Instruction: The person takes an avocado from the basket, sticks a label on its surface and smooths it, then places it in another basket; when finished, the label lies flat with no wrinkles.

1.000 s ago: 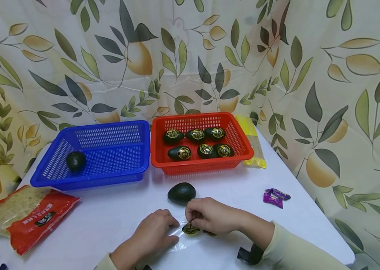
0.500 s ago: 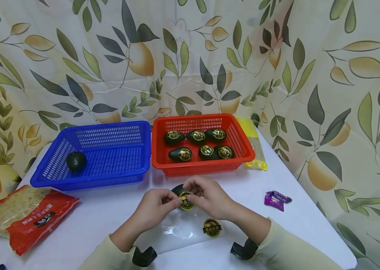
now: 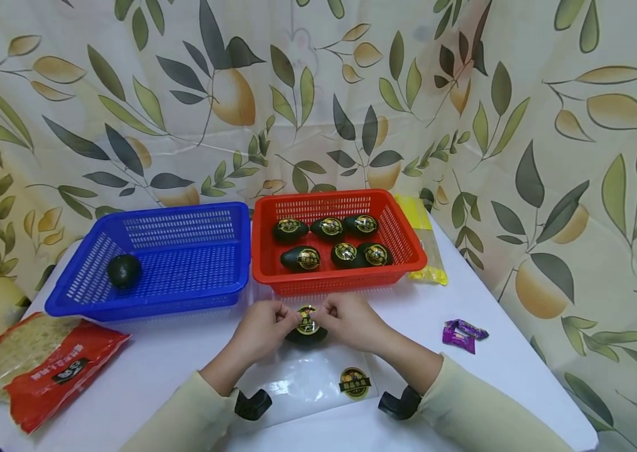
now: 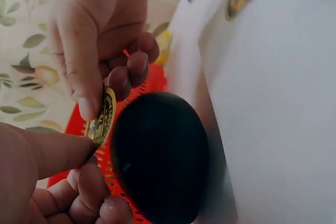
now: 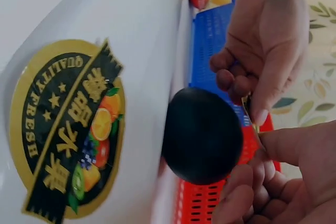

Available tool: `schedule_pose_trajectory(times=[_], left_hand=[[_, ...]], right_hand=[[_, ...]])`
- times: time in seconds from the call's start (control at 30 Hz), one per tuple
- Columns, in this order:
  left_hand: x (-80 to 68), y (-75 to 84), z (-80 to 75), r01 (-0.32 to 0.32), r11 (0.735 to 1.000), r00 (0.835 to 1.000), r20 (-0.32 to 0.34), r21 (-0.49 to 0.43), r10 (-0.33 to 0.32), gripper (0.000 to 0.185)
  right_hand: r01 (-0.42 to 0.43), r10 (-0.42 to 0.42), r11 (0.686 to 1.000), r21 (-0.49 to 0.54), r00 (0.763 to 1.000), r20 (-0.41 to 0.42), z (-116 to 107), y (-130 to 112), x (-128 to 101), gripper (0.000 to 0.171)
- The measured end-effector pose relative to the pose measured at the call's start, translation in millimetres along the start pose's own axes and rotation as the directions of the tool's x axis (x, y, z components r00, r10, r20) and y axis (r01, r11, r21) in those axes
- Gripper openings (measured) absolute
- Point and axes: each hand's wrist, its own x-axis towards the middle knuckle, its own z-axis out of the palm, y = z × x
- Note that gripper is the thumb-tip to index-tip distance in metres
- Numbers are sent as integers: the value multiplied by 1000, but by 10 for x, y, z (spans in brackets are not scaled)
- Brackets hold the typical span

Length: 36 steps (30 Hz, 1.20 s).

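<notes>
A round black-and-gold fruit sticker is pinched at its two sides, by my left hand and my right hand. Thumb and forefinger of each hand do the holding; the other fingers are curled. Just under the sticker a dark green avocado lies on the table. In the left wrist view a narrow gap shows between sticker and avocado. Nearer to me is a clear plastic sheet, with another such sticker at its right end.
A red basket at the back holds several stickered avocados. Left of it, a blue basket holds one avocado with no sticker showing. A red food bag lies left, a yellow packet behind right, purple sweets right.
The right hand has lifted a sticker off the sheet. Both hands have come together over the avocado, and the sticker is now stretched between them.
</notes>
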Motion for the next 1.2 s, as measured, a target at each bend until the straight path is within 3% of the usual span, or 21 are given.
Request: schedule_pose_trajectory(times=[0.17, 0.3, 0.47, 0.57, 0.7, 0.8, 0.87, 0.93, 1.07, 1.13, 1.2], left_hand=[[40, -41, 44, 6, 999, 1000, -5, 44, -6, 23], [64, -89, 33, 51, 999, 999, 10, 7, -51, 28], [112, -195, -3, 124, 991, 992, 21, -45, -123, 36], [144, -281, -13, 153, 983, 988, 41, -100, -149, 34], [158, -347, -9, 143, 980, 989, 53, -140, -137, 28], [145, -340, 21, 71, 990, 997, 14, -123, -70, 19], [126, -317, 51, -24, 997, 1000, -22, -71, 22, 11], [104, -283, 83, -133, 991, 990, -50, 11, 134, 11], [69, -204, 122, -330, 923, 936, -57, 198, 346, 15], [64, -178, 132, -371, 896, 918, -51, 243, 393, 19], [61, -169, 134, -380, 889, 914, -45, 256, 403, 23]], right_hand=[[-4, 2, 997, -79, 1000, -25, 75, 29, 38, 31], [-39, 37, 998, -48, 999, -31, 74, 44, 34, 29], [-113, 113, 984, 139, 994, 7, 63, 119, 42, 24], [-172, 160, 945, 279, 985, 67, 68, 191, 64, 26], [-192, 164, 907, 375, 981, 104, 75, 283, 85, 24], [-120, 107, 928, 352, 993, 55, 82, 296, 67, 19], [-17, 22, 966, 257, 1000, -16, 92, 270, 39, 16], [104, -95, 989, 106, 992, -87, 108, 227, 4, 14], [280, -304, 945, -171, 942, -142, 143, 133, -45, 13], [302, -339, 923, -238, 932, -133, 158, 100, -49, 17], [297, -338, 914, -276, 934, -116, 165, 76, -50, 20]])
